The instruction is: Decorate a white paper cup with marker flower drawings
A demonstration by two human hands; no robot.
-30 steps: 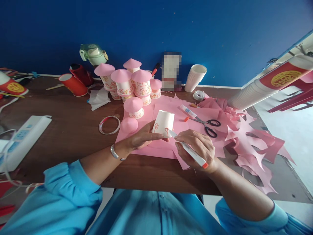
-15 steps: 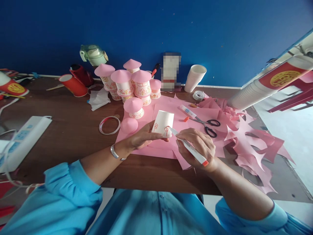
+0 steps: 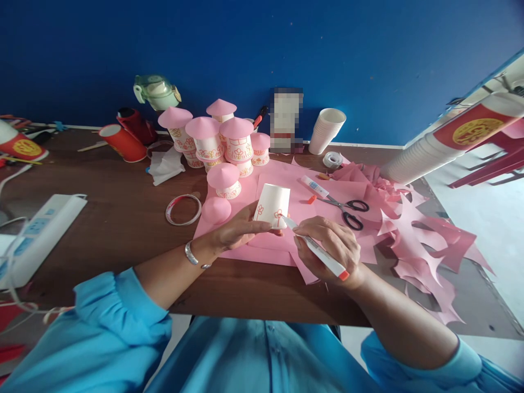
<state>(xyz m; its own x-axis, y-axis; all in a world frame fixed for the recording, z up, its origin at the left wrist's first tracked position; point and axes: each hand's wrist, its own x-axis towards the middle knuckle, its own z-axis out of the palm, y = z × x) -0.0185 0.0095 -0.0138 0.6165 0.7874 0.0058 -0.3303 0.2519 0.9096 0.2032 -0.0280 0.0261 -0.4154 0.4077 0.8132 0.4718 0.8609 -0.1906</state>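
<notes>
My left hand (image 3: pixel 237 229) grips an upturned white paper cup (image 3: pixel 273 204) that rests on pink paper (image 3: pixel 245 248), fingers wrapped round its lower edge. Small red flowers are drawn on the cup's side. My right hand (image 3: pixel 331 245) is closed on a white marker with an orange end (image 3: pixel 317 252), and its tip touches the cup near the rim beside a drawn flower. Behind the cup stands a cluster of decorated cups with pink cone lids (image 3: pixel 216 142).
Scissors (image 3: pixel 347 210), a glue stick (image 3: pixel 315 186) and a tape roll (image 3: pixel 332 159) lie right of the cup. Pink paper scraps (image 3: pixel 421 245) spread to the right. A stack of white cups (image 3: pixel 326 130), red cups (image 3: pixel 123 143), a tape ring (image 3: pixel 183 209) and a power strip (image 3: pixel 36 234) sit around.
The cup has turned slightly in my left hand, showing more of the drawn flower. The marker tip has shifted a little along the cup's lower edge.
</notes>
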